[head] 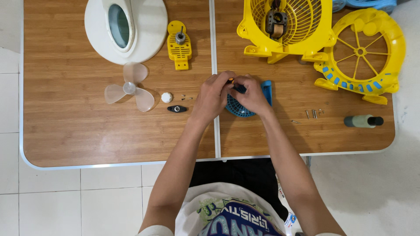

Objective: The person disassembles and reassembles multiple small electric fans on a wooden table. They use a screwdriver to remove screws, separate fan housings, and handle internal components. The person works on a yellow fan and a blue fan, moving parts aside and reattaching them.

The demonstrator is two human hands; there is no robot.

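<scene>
Blue fan grille (245,107) getting worked on, mid-table (109,140).
Both hands are closed on it: left hand (213,97) and right hand (251,97) touching, pinching a small orange-tipped tool (230,80) at the far edge.

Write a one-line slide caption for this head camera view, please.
Both hands, left hand and right hand, grip a small blue fan part on a wooden table amid yellow fan housings.

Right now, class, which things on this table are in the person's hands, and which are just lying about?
In hand:
- blue fan grille, under both hands
- left hand and right hand, pinching a small dark tool with an orange tip

Lying about:
- clear propeller
- white knob
- yellow motor mount
- yellow fan housing
- yellow front guard
- loose screws
- grey-green cylinder
</scene>
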